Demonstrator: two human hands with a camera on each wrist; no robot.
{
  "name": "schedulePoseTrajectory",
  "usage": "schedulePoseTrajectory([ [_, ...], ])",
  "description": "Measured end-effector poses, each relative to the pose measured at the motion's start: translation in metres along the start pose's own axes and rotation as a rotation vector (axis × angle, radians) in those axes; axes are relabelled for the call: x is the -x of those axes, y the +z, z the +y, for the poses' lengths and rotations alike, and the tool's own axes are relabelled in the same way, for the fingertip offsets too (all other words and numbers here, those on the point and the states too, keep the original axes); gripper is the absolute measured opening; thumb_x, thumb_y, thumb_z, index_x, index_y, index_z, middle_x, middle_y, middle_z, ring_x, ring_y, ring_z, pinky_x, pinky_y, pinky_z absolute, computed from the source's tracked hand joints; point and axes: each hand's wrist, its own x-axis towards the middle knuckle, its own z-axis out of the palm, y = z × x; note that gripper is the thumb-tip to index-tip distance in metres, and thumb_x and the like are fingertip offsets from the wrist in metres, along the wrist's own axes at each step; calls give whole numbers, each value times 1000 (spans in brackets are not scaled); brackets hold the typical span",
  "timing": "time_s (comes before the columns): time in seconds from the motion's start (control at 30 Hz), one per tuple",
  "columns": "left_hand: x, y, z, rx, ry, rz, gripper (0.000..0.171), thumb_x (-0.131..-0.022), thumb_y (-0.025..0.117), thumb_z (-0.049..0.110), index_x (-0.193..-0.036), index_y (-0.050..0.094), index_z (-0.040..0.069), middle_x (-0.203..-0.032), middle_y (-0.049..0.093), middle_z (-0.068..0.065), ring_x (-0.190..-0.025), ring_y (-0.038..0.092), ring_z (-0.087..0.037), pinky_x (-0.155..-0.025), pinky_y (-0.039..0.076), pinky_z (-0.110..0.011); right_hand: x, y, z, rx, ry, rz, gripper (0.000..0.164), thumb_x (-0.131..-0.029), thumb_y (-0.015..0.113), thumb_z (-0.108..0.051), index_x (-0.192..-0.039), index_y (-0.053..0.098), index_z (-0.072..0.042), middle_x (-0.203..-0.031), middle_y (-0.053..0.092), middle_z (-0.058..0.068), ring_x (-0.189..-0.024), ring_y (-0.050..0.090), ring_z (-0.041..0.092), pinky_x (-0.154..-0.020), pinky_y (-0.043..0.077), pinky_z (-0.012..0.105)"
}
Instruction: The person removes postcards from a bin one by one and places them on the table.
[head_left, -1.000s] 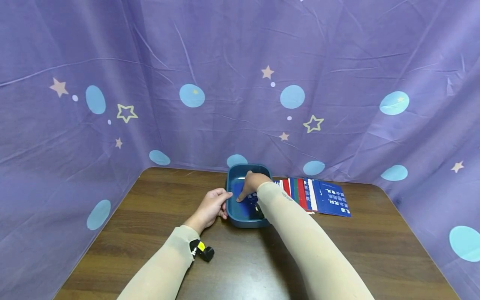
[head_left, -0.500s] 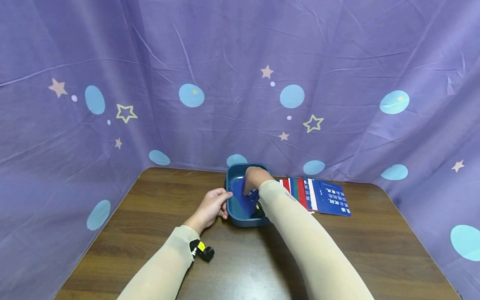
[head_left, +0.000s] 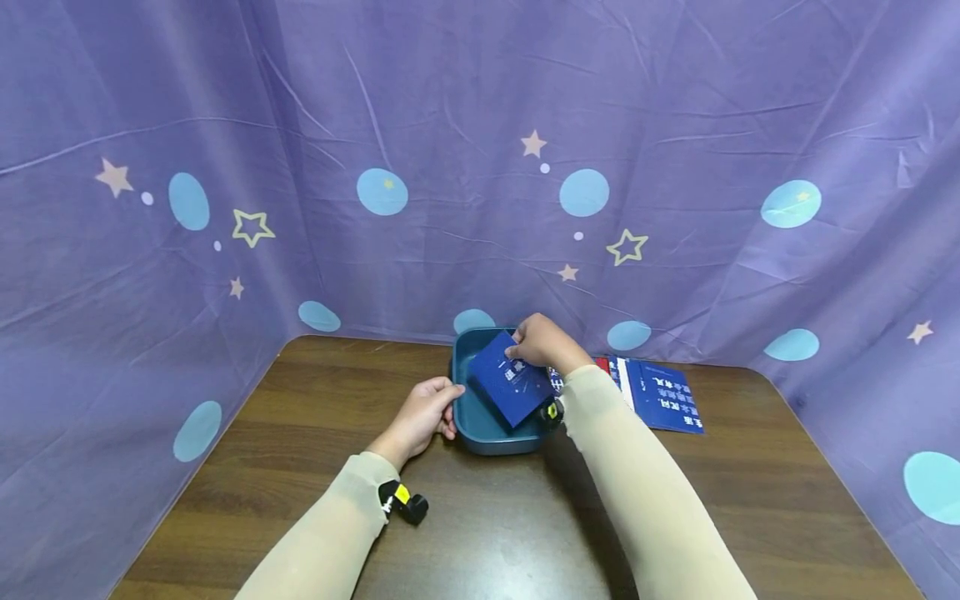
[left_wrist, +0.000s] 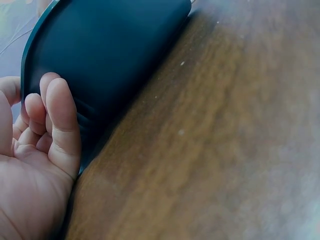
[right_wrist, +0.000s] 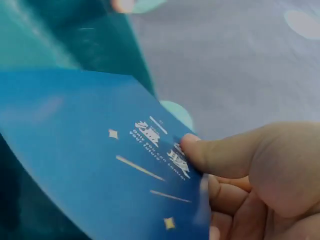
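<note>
A teal rectangular plastic bin (head_left: pixel 480 427) stands on the table toward the back. My left hand (head_left: pixel 422 412) holds its left rim, thumb on top; in the left wrist view the fingers of this hand (left_wrist: pixel 42 145) curl up against the outer wall (left_wrist: pixel 115 55). My right hand (head_left: pixel 549 342) pinches a dark blue card (head_left: pixel 510 379) by its upper right edge. The card is tilted over the bin and covers much of its inside. In the right wrist view the thumb of my right hand (right_wrist: pixel 260 170) presses on the card's (right_wrist: pixel 100 165) printed face, beside white lettering and small stars.
To the right of the bin lies a fanned row of printed cards (head_left: pixel 669 398), mostly blue, partly hidden behind my right forearm. A purple patterned curtain (head_left: pixel 480 250) hangs along the back edge of the brown wooden table (head_left: pixel 480 525).
My right hand, reaching down inside the bin before, has risen and shifted right with the blue card in its grip. The left hand has kept its hold on the rim.
</note>
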Motion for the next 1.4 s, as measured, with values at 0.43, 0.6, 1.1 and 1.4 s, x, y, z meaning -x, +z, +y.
schedulePoseTrajectory([
  [0.43, 3, 0, -3, -42, -4, 33, 32, -103, 63, 15, -80, 49, -1, -58, 46, -1, -42, 56, -16, -37, 52, -26, 54, -51, 124, -192, 38, 334, 35, -101, 74, -32, -104, 76, 3, -91, 77, 17, -79, 66, 25, -75, 54, 39],
  [0.6, 5, -1, -6, -32, -15, 36, 31, -104, 62, 12, -76, 50, 5, -58, 45, -1, -41, 55, -17, -36, 52, -26, 80, -69, 181, -172, 128, 409, 43, -103, 71, -35, -115, 75, 7, -116, 77, 31, -102, 69, 39, -89, 55, 49],
  [1.1, 2, 0, -1, -16, 7, 24, 30, -101, 65, 13, -76, 51, 5, -57, 46, 0, -41, 54, -14, -37, 51, -24, 109, -74, 270, -168, 406, 456, 50, -107, 63, -33, -128, 69, 12, -134, 64, 40, -116, 61, 49, -105, 51, 64],
  [1.4, 1, -1, -2, -9, 4, 10, 32, -102, 65, 15, -79, 49, 0, -57, 46, 1, -41, 54, -14, -37, 51, -25, 109, -68, 283, -25, 445, 390, 48, -105, 63, -31, -122, 71, 13, -128, 68, 39, -115, 64, 55, -103, 52, 67],
])
